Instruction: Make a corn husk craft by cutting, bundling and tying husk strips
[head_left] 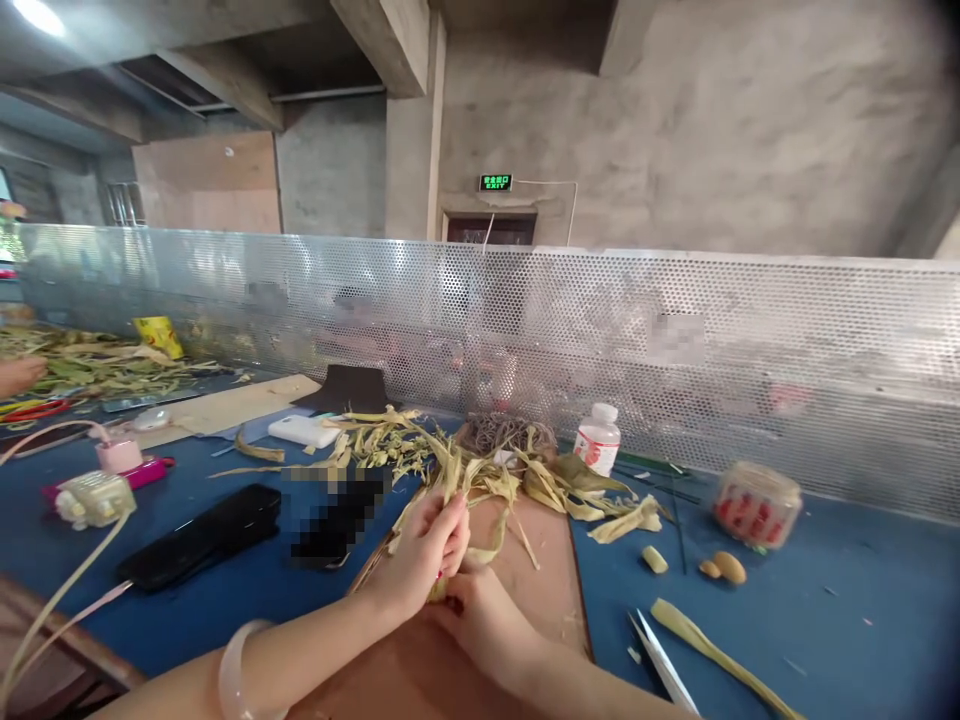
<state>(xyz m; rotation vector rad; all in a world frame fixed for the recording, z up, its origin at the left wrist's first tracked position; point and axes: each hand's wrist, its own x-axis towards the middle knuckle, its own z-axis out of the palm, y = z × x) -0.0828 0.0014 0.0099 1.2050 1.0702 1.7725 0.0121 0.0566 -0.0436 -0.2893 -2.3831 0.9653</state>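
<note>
My left hand (431,550), a pale bangle on its wrist, is closed around a bundle of dried husk strips (448,470) that fan out above the fist. Just below it, my right hand (484,615) pinches the bundle's lower end; its fingertips are partly hidden. Both hands are over a brown board (544,595). More yellowish husk strips (544,485) lie beyond them, beside a heap of thin brownish cord or fibre (506,435). Open scissors (664,665) rest to the right, near a single long husk strip (720,650).
A white bottle (598,440), a jar with red lettering (757,505) and small tan lumps (726,568) stand or lie right. Left are phones (202,535), a power bank (304,432) and charger cables. A perforated metal screen (360,310) runs behind. Another person's hand (21,375) shows far left.
</note>
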